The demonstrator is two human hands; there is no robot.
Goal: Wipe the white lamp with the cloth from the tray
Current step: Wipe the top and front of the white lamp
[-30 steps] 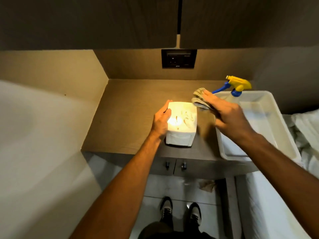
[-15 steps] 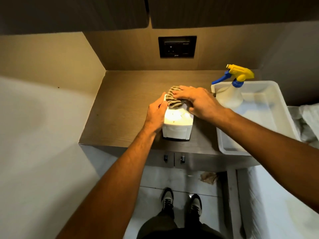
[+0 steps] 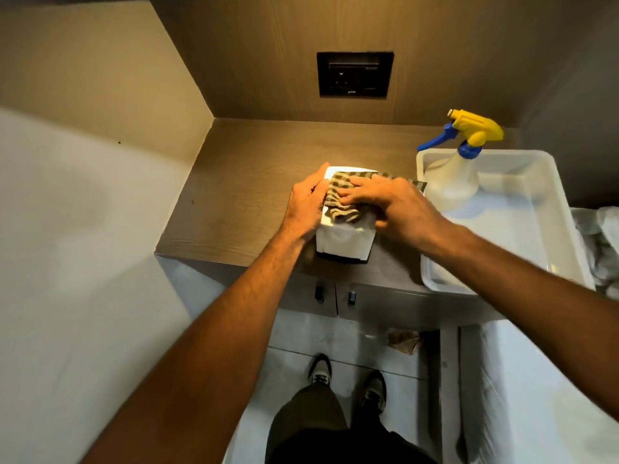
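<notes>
Pale plain wall (image 3: 83, 229) along the left, tan where lit higher up. Wood-grain back panel (image 3: 268, 61) behind, carrying a black socket plate (image 3: 355, 74). Below, a wood-grain counter (image 3: 248, 182) tucked into the corner, front edge running across the middle of the view, two small dark cabinet knobs (image 3: 335, 294) just under that edge. Grey tiled floor (image 3: 335, 336) underneath, with a crumpled brown scrap (image 3: 403, 341) lying near the cabinet foot and two shoes (image 3: 348, 383) planted side by side.

On the counter's right end, a white tray (image 3: 552, 209), overhanging the front edge a little, holding an upright clear spray bottle (image 3: 450, 182) with yellow and blue trigger head in its far left corner. Rumpled white fabric (image 3: 599, 242) past the tray's right rim.

Just left of the tray, near the counter's front, a white lamp (image 3: 345, 239), box-shaped, standing upright on a dark base. Draped over its top, a brown-and-cream striped cloth (image 3: 338, 199), one corner reaching toward the tray.

Left hand (image 3: 306, 209) wrapped against the lamp's left side, fingers curled, thumb along the upper edge. Right hand (image 3: 392, 205) flat on the cloth, fingers spread and pressing it down onto the lamp's top, thumb down the lamp's right side.
</notes>
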